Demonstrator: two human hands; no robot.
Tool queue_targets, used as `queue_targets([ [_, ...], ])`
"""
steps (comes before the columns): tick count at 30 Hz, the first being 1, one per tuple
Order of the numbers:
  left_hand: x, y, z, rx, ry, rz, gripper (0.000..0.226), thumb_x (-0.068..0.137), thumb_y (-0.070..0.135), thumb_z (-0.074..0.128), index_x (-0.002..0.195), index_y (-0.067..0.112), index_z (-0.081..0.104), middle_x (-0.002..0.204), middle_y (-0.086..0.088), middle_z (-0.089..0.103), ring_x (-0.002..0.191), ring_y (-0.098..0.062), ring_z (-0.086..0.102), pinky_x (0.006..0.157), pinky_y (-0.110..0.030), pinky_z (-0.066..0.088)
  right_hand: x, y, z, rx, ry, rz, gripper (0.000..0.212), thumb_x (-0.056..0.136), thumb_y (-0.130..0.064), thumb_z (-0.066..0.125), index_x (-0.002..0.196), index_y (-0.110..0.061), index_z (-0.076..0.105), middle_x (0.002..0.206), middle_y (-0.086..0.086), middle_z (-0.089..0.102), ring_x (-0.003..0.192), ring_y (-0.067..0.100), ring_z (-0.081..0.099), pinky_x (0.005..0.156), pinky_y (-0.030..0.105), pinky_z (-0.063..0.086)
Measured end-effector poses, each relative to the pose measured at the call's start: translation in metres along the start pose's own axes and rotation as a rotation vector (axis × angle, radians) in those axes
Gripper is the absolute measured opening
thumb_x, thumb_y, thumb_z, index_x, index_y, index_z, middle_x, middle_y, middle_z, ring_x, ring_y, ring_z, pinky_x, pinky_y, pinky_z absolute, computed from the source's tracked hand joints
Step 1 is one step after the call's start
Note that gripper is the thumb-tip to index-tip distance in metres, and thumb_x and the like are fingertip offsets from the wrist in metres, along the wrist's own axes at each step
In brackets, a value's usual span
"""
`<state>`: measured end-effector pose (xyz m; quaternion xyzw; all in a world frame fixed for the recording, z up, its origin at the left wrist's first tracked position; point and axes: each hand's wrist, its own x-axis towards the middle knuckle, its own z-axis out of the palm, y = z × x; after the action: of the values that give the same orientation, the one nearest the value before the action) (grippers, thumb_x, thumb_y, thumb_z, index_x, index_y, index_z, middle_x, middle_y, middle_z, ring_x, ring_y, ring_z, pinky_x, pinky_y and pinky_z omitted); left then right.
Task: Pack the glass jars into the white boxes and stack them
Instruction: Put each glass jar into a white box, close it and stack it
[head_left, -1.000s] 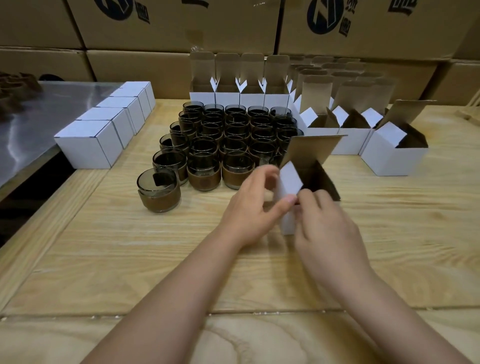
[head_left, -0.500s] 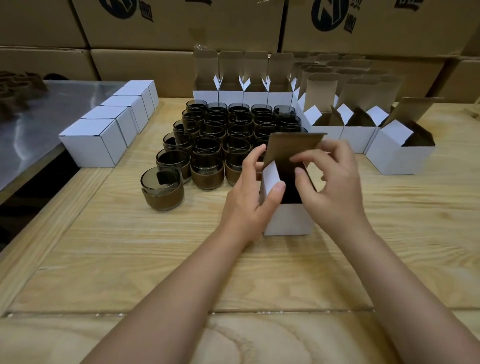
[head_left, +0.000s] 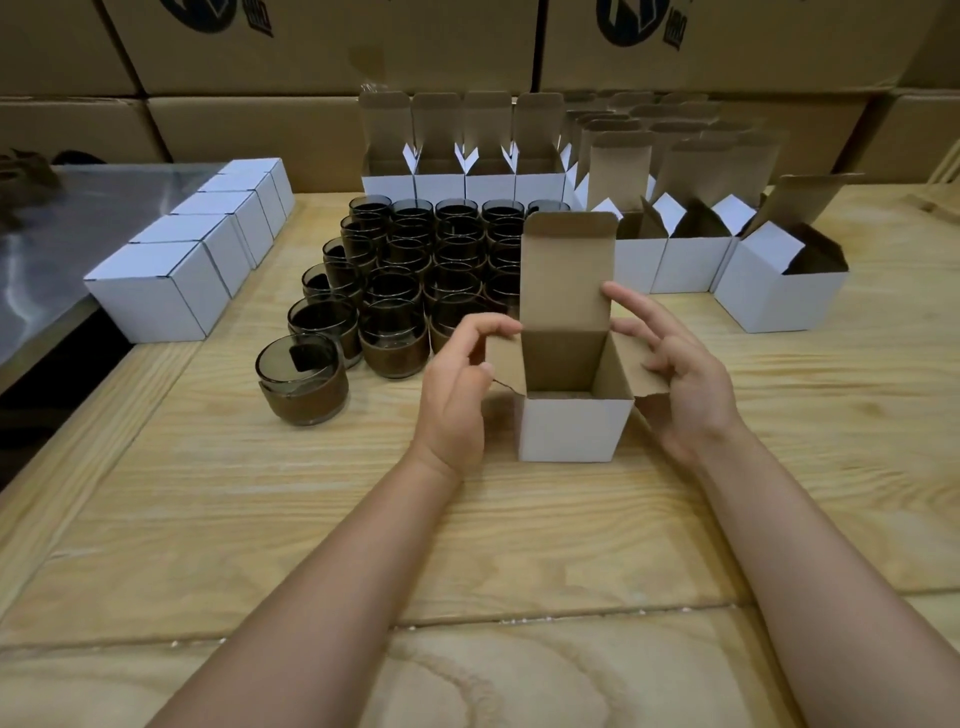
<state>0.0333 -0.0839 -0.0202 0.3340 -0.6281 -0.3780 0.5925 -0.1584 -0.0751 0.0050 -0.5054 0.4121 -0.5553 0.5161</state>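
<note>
— Glass jars (head_left: 415, 270), round and smoky, crowd the grainy wooden table (head_left: 519, 545) behind 1 open white box (head_left: 569, 428).
— Hands?
— The left hand (head_left: 457, 395) pinches its left cardboard flap; the right hand (head_left: 685, 384), fingers loose, touches the right one. 5 closed boxes (head_left: 161, 291) line the left.

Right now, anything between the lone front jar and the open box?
Yes: the left hand, pinching the box's left flap, sits between the lone jar and the open box. The box's mouth looks unblocked: lid upright, side flaps spread.
</note>
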Motion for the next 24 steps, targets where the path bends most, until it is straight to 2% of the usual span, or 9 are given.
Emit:
queue_targets([
  [3, 0.001, 0.002, -0.001, -0.119, -0.044, -0.091, 0.044, 0.069, 0.004, 0.034, 0.104, 0.014, 0.058, 0.098, 0.004, 0.062, 0.090, -0.001, 0.058, 0.071, -0.020, 0.047, 0.002, 0.002, 0.000, 0.002, -0.014, 0.039, 0.067, 0.063, -0.014, 0.034, 0.118, -0.039, 0.065, 0.123, 0.008, 0.059, 0.094, 0.020, 0.060, 0.069, 0.027, 0.049],
  [8, 0.000, 0.006, -0.001, -0.126, -0.050, -0.122, 0.050, 0.068, 0.007, 0.033, 0.113, 0.007, 0.055, 0.103, -0.002, 0.062, 0.092, 0.000, 0.059, 0.074, -0.018, 0.047, 0.001, 0.002, 0.002, 0.037, -0.009, 0.046, 0.068, 0.063, -0.014, 0.033, 0.118, -0.039, 0.064, 0.131, 0.019, 0.051, 0.099, 0.027, 0.056, 0.077, 0.034, 0.047],
  [11, -0.002, 0.006, 0.001, -0.127, -0.090, -0.117, 0.045, 0.073, 0.014, 0.036, 0.115, 0.015, 0.053, 0.108, 0.003, 0.059, 0.096, -0.001, 0.057, 0.080, -0.021, 0.046, -0.001, 0.001, 0.005, 0.013, 0.003, 0.043, 0.068, 0.064, -0.014, 0.033, 0.119, -0.039, 0.063, 0.128, 0.018, 0.053, 0.097, 0.025, 0.058, 0.077, 0.033, 0.048],
  [13, -0.003, 0.004, 0.002, -0.092, -0.150, -0.118, 0.042, 0.078, 0.032, 0.046, 0.119, 0.024, 0.048, 0.112, 0.009, 0.054, 0.100, 0.000, 0.055, 0.084, -0.023, 0.045, -0.003, 0.000, 0.006, -0.041, 0.006, 0.036, 0.065, 0.068, -0.014, 0.032, 0.120, -0.039, 0.062, 0.124, 0.014, 0.056, 0.094, 0.022, 0.060, 0.070, 0.027, 0.051],
  [17, -0.005, -0.001, 0.001, 0.033, -0.201, -0.109, 0.068, 0.065, 0.043, 0.076, 0.122, 0.039, 0.039, 0.117, 0.017, 0.052, 0.106, -0.003, 0.058, 0.085, -0.027, 0.051, -0.005, -0.010, 0.010, -0.230, 0.075, 0.009, 0.058, 0.086, 0.002, 0.028, 0.124, -0.030, 0.059, 0.114, 0.006, 0.058, 0.086, 0.004, 0.061, 0.068, 0.017, 0.050],
  [19, -0.003, -0.001, -0.001, 0.066, -0.170, -0.125, 0.073, 0.060, 0.044, 0.082, 0.120, 0.043, 0.041, 0.117, 0.023, 0.053, 0.108, -0.007, 0.059, 0.087, -0.037, 0.055, -0.007, -0.022, 0.015, -0.544, 0.243, -0.123, 0.047, 0.089, 0.000, 0.038, 0.118, -0.028, 0.061, 0.110, -0.003, 0.054, 0.090, 0.003, 0.056, 0.076, 0.016, 0.045],
  [21, 0.000, -0.002, -0.002, 0.097, -0.166, -0.148, 0.075, 0.058, 0.045, 0.084, 0.120, 0.045, 0.041, 0.115, 0.026, 0.054, 0.108, -0.008, 0.060, 0.085, -0.037, 0.056, -0.012, -0.038, 0.030, -0.799, 0.433, -0.401, 0.035, 0.087, -0.006, 0.047, 0.112, -0.024, 0.064, 0.108, -0.007, 0.050, 0.100, 0.012, 0.052, 0.086, 0.022, 0.043],
  [22, 0.001, -0.002, -0.002, 0.098, -0.166, -0.151, 0.075, 0.058, 0.045, 0.084, 0.119, 0.045, 0.041, 0.113, 0.027, 0.055, 0.106, -0.007, 0.060, 0.082, -0.033, 0.056, -0.013, -0.047, 0.043, -0.847, 0.461, -0.542, 0.031, 0.086, -0.008, 0.049, 0.109, -0.020, 0.065, 0.106, -0.006, 0.051, 0.100, 0.015, 0.052, 0.087, 0.025, 0.042],
  [24, 0.001, -0.002, -0.001, 0.100, -0.165, -0.152, 0.073, 0.059, 0.040, 0.084, 0.120, 0.041, 0.043, 0.104, 0.027, 0.058, 0.097, 0.001, 0.061, 0.074, -0.021, 0.052, -0.011, -0.061, 0.072, -0.934, 0.332, -0.705, 0.024, 0.086, -0.012, 0.054, 0.106, -0.014, 0.067, 0.101, -0.003, 0.055, 0.100, 0.018, 0.051, 0.087, 0.025, 0.037],
])
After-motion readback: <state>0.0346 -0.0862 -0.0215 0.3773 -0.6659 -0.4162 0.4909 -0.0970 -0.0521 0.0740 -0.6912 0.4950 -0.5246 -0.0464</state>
